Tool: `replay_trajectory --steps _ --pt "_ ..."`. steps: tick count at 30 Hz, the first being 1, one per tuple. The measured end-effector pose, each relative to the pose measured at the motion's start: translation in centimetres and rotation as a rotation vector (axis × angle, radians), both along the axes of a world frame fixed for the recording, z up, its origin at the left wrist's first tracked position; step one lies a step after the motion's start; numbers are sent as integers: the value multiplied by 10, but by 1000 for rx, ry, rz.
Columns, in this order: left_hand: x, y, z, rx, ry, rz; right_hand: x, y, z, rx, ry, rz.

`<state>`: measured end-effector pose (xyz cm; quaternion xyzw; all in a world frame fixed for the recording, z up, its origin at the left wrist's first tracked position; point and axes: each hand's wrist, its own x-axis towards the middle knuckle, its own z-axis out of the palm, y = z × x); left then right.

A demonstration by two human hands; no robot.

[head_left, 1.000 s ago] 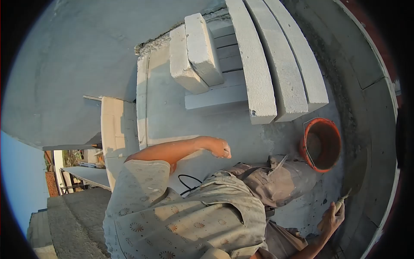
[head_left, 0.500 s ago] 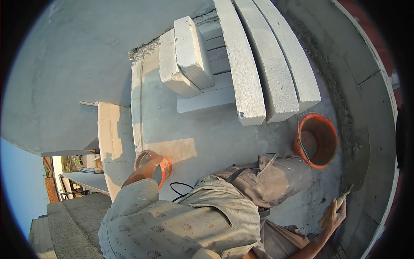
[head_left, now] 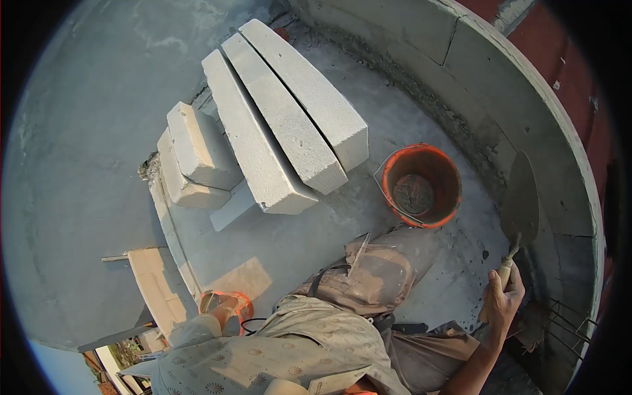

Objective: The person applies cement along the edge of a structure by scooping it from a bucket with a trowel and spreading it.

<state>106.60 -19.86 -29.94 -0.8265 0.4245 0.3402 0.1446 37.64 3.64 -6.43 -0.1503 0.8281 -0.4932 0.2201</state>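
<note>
My right hand (head_left: 505, 296), at the right, is wrapped round the wooden handle of a trowel (head_left: 520, 204). The trowel's broad grey blade points up beside the curved wall. At the lower left, my left forearm reaches to a small orange-rimmed bucket (head_left: 246, 304); the fingers of that hand cannot be made out. A larger orange bucket (head_left: 454, 187) stands upright on the floor between the blocks and my right hand, with grey residue at its bottom.
Three long pale blocks (head_left: 283, 108) lie side by side at the upper middle, with two shorter blocks (head_left: 201, 148) left of them. A curved block wall (head_left: 487, 85) runs along the right. Wire mesh (head_left: 569, 326) sticks out at the lower right. My bent leg (head_left: 375, 270) is below the larger bucket.
The view has turned and shifted, and the blocks now sit further left. My left hand has gone from above my lap to the small bucket. My right hand still holds the trowel, its blade now plainly visible.
</note>
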Motion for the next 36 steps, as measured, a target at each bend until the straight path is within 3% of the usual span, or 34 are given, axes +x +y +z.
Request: replay_trajectory --steps 8,11,12,14,17,20,25,28,31,36 --pt "-106 -33 -23 -118 225 -177 -9 28 12 -24 -8 22" --pt "-158 -50 -55 -196 274 -330 -23 45 -9 23 368 113" --pt "-201 -51 -34 -181 317 -401 -23 42 2 55 352 99" --pt "-314 -35 65 -31 244 -497 -34 48 4 41 522 146" --pt "-352 -32 43 -194 80 -704 -51 58 -2 27 627 191" --pt "-357 -24 9 -335 104 -751 -68 64 -18 10 659 231" --pt "-376 -1 16 -372 37 -750 -88 73 -46 17 572 349" --pt "-372 -8 5 -347 55 -767 -89 71 -42 47 427 423" --pt "-383 -14 22 -149 11 -813 -82 65 -33 35 337 456" --pt "-378 -10 0 -361 50 -750 -82 69 -49 54 403 489"
